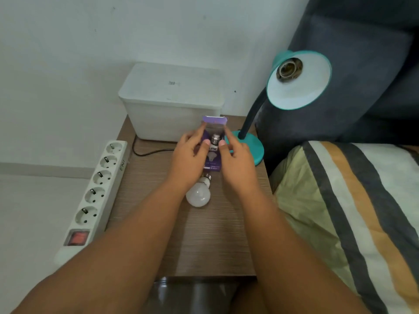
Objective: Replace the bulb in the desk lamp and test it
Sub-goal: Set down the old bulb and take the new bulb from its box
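A teal desk lamp stands at the back right of the wooden bedside table, its shade tilted toward me and its socket bare. A purple bulb box stands between my hands with its top flap open; a bulb's metal screw base shows through the box's front. My left hand grips the box's left side and my right hand its right side. A loose white bulb lies on the table just below my hands.
A white lidded plastic box sits at the back of the table. A white power strip with a lit red switch lies along the left edge, a black cable running behind it. A striped blanket and a dark headboard are on the right.
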